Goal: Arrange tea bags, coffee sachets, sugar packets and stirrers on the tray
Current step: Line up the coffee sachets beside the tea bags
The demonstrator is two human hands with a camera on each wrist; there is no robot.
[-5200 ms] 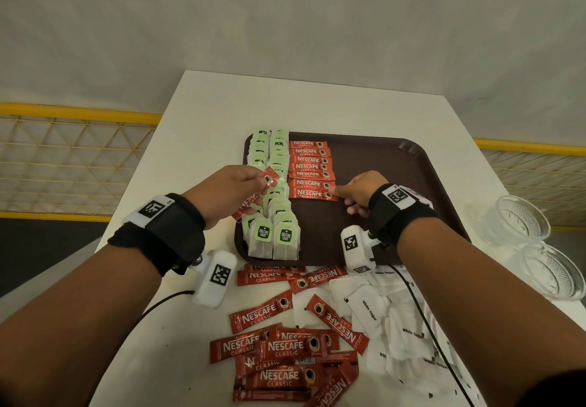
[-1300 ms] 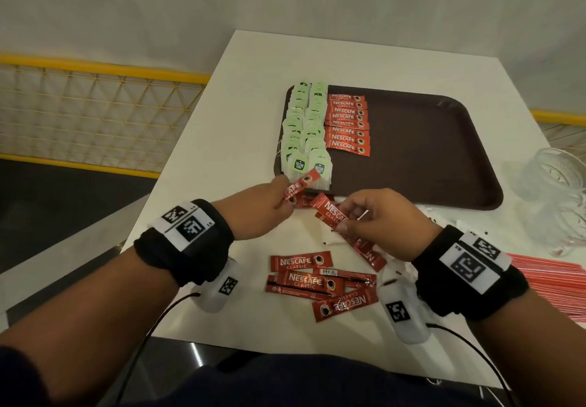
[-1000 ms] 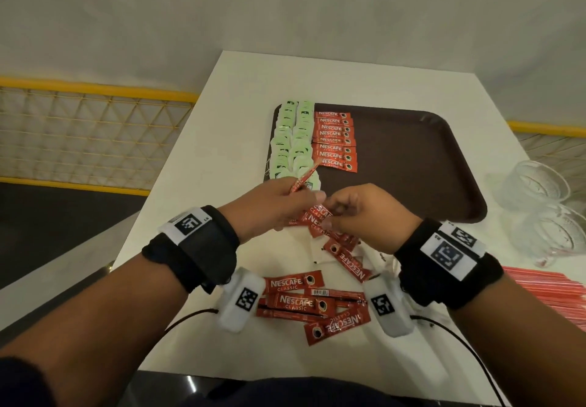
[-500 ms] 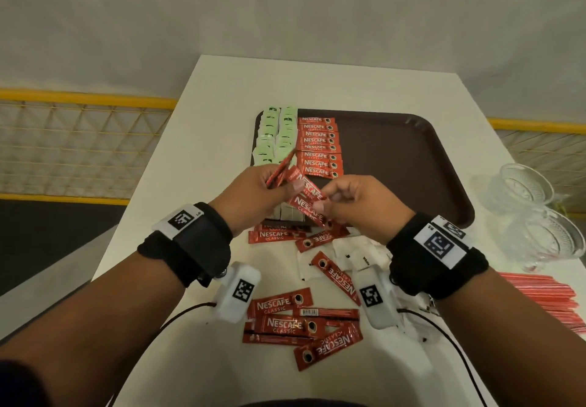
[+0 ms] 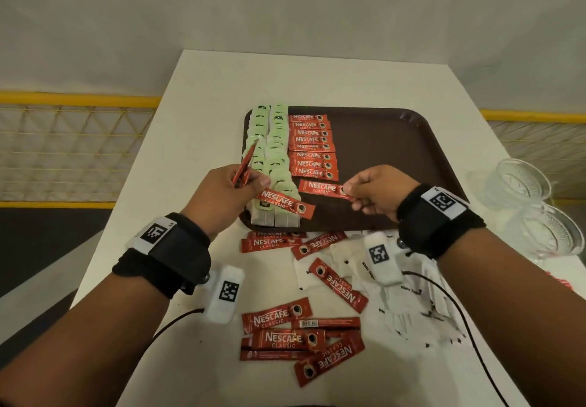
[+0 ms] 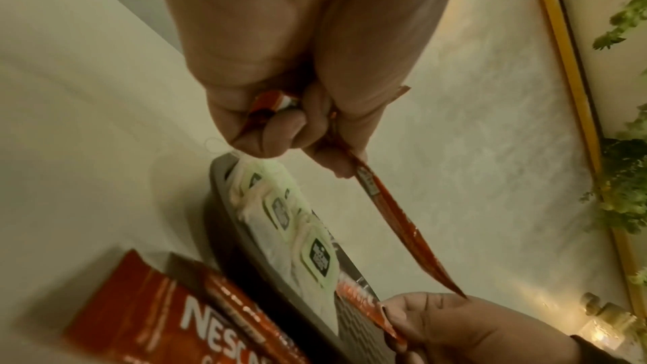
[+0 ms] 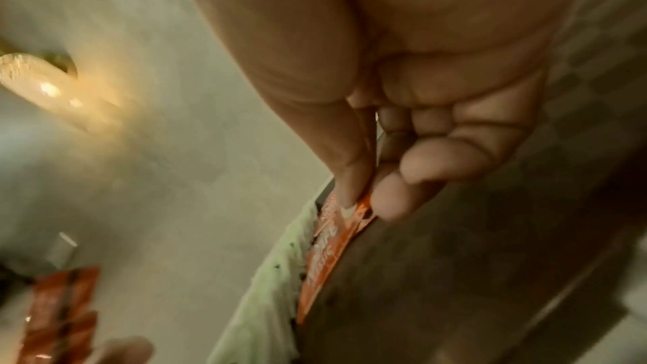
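A brown tray (image 5: pixel 396 153) holds two columns of green tea bags (image 5: pixel 272 140) along its left side. Beside them lies a column of red coffee sachets (image 5: pixel 312 146). My left hand (image 5: pixel 253 184) hovers at the tray's near left corner and grips spare sachets, one pointing up (image 5: pixel 244 165) and one fanned out to the right (image 5: pixel 285 204). My right hand (image 5: pixel 350 192) pinches one sachet (image 5: pixel 323 188) by its right end, just below the column. The right wrist view shows thumb and forefinger on that sachet (image 7: pixel 332 237). In the left wrist view a held sachet (image 6: pixel 395 209) sticks out of the fist.
Loose coffee sachets (image 5: pixel 285 337) lie on the white table (image 5: pixel 190 121) near me. A heap of white sugar packets (image 5: pixel 396 295) sits under my right wrist. Two glass bowls (image 5: pixel 523 184) stand right of the tray. A yellow railing (image 5: pixel 79 99) runs behind the table.
My hands were together with the sachets between them. The right hand has since drawn one sachet away to the right, over the tray below the column. The left hand stays at the tray's corner.
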